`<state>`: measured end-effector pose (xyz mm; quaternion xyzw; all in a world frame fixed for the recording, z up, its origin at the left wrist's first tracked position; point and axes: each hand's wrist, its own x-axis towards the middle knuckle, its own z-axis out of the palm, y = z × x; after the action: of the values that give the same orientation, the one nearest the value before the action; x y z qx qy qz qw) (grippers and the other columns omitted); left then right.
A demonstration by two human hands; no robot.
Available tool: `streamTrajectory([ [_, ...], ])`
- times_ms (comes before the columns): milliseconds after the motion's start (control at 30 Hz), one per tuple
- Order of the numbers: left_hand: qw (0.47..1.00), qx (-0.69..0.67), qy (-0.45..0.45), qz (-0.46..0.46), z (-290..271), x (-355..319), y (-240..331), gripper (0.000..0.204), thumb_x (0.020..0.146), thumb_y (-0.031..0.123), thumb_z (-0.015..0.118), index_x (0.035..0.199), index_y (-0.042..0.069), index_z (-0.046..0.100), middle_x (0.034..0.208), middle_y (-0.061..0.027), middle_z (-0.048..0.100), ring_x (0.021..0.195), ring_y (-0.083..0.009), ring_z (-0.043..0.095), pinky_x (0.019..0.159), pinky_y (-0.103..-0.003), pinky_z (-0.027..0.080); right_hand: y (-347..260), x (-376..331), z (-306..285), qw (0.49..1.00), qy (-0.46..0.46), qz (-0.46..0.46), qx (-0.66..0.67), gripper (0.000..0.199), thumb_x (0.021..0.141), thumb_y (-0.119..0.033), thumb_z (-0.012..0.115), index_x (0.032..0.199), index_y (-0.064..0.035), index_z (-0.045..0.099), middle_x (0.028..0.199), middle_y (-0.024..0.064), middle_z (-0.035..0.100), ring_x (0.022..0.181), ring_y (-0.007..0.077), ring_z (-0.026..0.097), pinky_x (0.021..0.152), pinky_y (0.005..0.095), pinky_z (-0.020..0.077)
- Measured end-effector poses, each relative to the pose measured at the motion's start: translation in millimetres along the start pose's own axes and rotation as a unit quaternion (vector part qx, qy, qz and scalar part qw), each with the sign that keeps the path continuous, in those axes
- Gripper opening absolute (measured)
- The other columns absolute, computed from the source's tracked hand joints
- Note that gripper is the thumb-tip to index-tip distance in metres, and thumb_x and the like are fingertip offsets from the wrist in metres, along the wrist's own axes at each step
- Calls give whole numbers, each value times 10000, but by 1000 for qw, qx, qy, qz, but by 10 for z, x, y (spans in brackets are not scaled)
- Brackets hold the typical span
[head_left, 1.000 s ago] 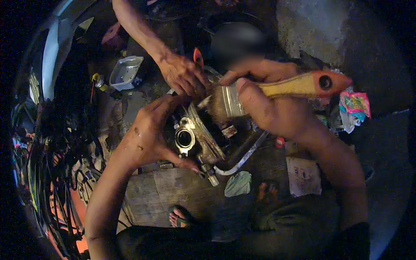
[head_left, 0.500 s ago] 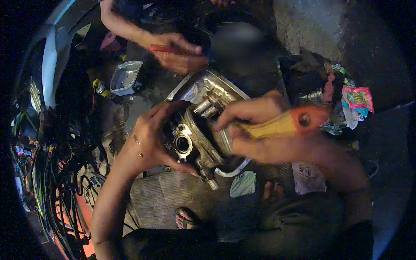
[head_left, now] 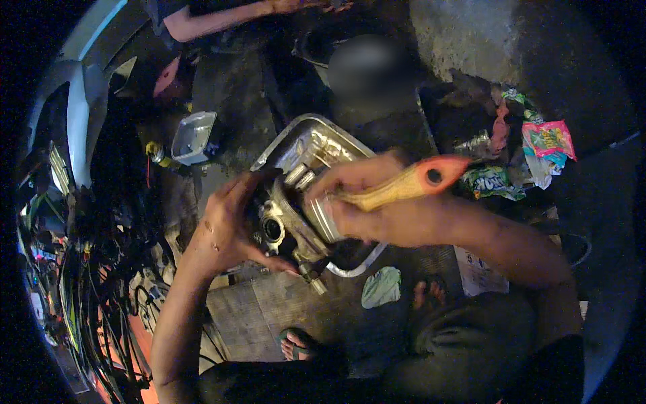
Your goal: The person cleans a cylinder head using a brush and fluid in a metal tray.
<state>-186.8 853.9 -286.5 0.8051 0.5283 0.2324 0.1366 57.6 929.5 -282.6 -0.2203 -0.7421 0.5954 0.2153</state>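
My left hand (head_left: 225, 225) grips a metal engine part (head_left: 293, 229) by its left side, thumb below and fingers above. A round opening faces left on this part, and a short shaft sticks out at its lower end. In my right hand (head_left: 360, 219) is a paintbrush (head_left: 393, 190) with a yellow handle, a red-orange tip and a metal ferrule. The ferrule is against or very close to the right side of the engine part; its bristles are hidden. Below both hands lies a metal tray (head_left: 350, 132) with other metal parts partly visible inside.
A clear plastic tub (head_left: 195, 138) stands left of the tray, beside a small yellow-capped container (head_left: 156, 153). Wrappers (head_left: 548, 145) lie at right, a pale green cloth or bag (head_left: 381, 287) near my feet. Cables (head_left: 74, 289) crowd the left. Another person's arm (head_left: 229, 18) reaches across the top.
My right hand has moved the paintbrush left, closer to the engine part. The other person's hands have drawn away from the tray toward the top. My left hand keeps its grip.
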Motion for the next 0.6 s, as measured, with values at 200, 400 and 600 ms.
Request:
streamTrajectory([
  [200, 999, 3, -26, -47, -45, 78, 85, 1084, 327, 420, 942, 1215, -39, 523, 1106, -194, 618, 1020, -332, 623, 921, -395, 481, -186, 44, -41, 994, -6, 103, 33, 245, 883, -141, 589, 1113, -66, 630, 786, 18, 622, 556, 59, 566, 476, 220, 449],
  [400, 998, -45, -14, -41, 33, -52, -143, 1134, 296, 433, 943, 1230, -38, 505, 1128, -186, 617, 1057, -317, 609, 936, -388, 469, 245, 99, 74, 982, 123, -47, 138, 238, 905, -137, 620, 1061, -25, 480, 756, 46, 606, 531, 69, 557, 439, 210, 439],
  [600, 998, -17, -14, -52, 25, -70, -196, 1159, 262, 445, 940, 1223, -40, 508, 1143, -181, 613, 1063, -328, 604, 939, -400, 466, 27, 53, 7, 999, 4, 23, 24, 199, 875, -160, 663, 959, -37, 532, 742, 39, 598, 509, 62, 546, 421, 205, 430],
])
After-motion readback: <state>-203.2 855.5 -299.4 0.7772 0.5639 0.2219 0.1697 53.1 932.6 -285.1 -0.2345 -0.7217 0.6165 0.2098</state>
